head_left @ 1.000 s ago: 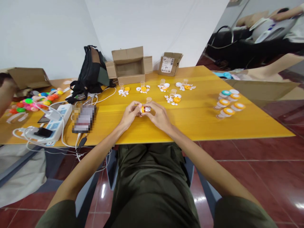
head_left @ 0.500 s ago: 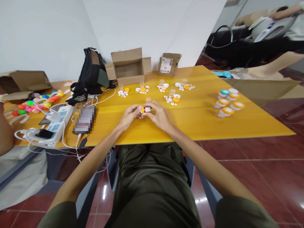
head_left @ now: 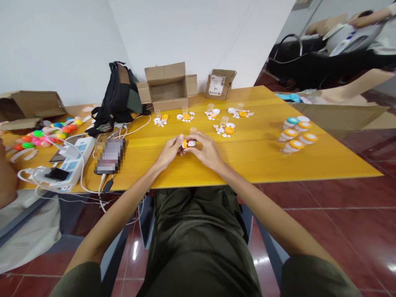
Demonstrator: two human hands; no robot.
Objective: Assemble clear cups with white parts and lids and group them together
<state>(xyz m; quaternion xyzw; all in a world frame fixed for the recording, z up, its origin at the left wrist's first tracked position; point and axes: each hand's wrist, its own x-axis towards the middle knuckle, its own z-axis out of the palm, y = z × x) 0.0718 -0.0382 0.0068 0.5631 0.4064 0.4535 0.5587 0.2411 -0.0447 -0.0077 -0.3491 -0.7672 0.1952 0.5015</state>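
Above the near part of the table, my left hand [head_left: 168, 152] and my right hand [head_left: 208, 151] hold a small orange-and-white piece with a printed cartoon face [head_left: 189, 144] between them. The fingers of both hands are closed on it, and the fingertips partly cover it. Just behind my fingers lies a small pale round disc [head_left: 193, 130]. Farther back sit several groups of parts: clear cups [head_left: 223, 121], orange rings [head_left: 229, 130], white caps [head_left: 216, 111] and small printed white pieces [head_left: 220, 130].
Several capped clear jars [head_left: 293, 145] stand at the right. A phone [head_left: 110, 156], power strip [head_left: 76, 163] and cables lie left. Behind are a backpack [head_left: 120, 90], an open cardboard box [head_left: 169, 88] and a smaller box [head_left: 219, 84]. Another person's arm [head_left: 6, 177] shows at the left edge.
My left thumb has lifted slightly off the face of the piece and points up more. The piece stays between both hands in nearly the same spot.
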